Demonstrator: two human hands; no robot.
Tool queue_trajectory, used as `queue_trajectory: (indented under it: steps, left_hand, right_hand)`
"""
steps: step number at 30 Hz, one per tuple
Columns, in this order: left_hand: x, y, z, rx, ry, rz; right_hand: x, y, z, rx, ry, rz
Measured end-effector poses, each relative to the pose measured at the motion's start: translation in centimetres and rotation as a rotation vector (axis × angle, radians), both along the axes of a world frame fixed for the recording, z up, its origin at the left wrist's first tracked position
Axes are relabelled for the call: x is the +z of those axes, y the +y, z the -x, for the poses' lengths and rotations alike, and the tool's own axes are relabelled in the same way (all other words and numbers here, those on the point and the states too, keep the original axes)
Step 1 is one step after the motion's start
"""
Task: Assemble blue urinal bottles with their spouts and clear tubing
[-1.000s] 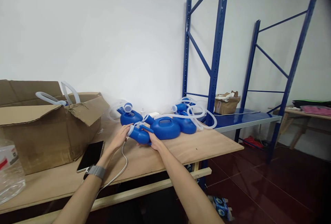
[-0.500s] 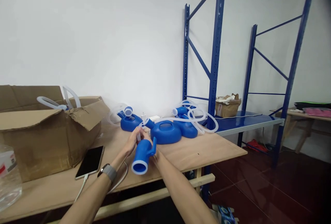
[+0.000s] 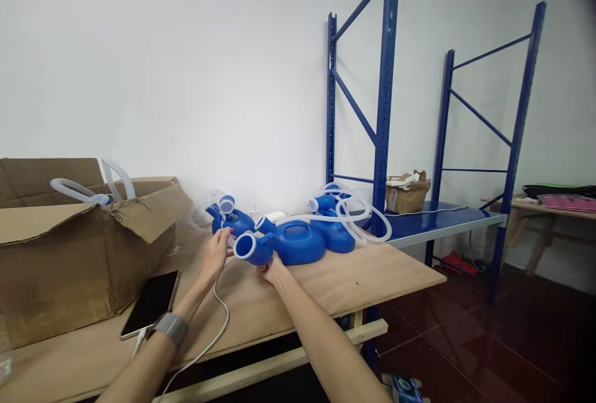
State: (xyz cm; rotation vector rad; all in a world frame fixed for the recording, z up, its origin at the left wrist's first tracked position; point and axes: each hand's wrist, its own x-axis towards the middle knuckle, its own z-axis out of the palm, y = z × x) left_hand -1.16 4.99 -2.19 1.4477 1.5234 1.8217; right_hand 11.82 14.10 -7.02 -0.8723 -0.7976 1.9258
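My right hand [image 3: 274, 269] is closed round the lower end of a blue plastic spout [image 3: 261, 252] with a white-rimmed mouth, which faces left and toward me. Just left of that mouth, my left hand [image 3: 215, 255] is pinched closed; a small pale bit shows at its fingertips, too small to name. Behind the spout lies a blue jug [image 3: 300, 244] with a moulded handle and an open neck. Another blue jug [image 3: 336, 234] is at its right with a clear hose [image 3: 367, 232], and a third blue jug [image 3: 238, 221] stands behind my left hand.
An open cardboard box [image 3: 60, 266] with hose loops sticking out stands at left. A phone [image 3: 151, 303] on a white cable [image 3: 226, 322] lies beside it. Blue metal shelving [image 3: 385, 111] rises beyond the wooden table's [image 3: 363, 272] right end, holding a small carton [image 3: 408, 195].
My hands have moved apart, the left one going left. The blue spout has turned from facing down toward me to facing left and is slightly higher. The view has shifted a little.
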Motion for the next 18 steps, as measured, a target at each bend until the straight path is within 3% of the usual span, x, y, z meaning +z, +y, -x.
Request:
queue_trajectory:
  steps: [4,7,14,18]
  left_hand:
    - [1.1,-4.4,0.5,0.059,0.454,-0.094]
    - [1.2,-5.7,-0.4,0.138,0.654,-0.078]
    - [1.4,-5.2,-1.5,0.065,0.784,-0.114]
    - [1.5,-5.7,-1.2,0.03,0.726,-0.113]
  right_hand:
    - [-0.1,-0.3,0.4,-0.068,-0.011,-0.011]
    - [-0.3,-0.9,0.7,-0.102,-0.028,-0.05]
    - [-0.6,-2.2,0.2,-0.072,-0.044,-0.139]
    - [-0.2,-3.0,-0.2,0.089,0.019,-0.156]
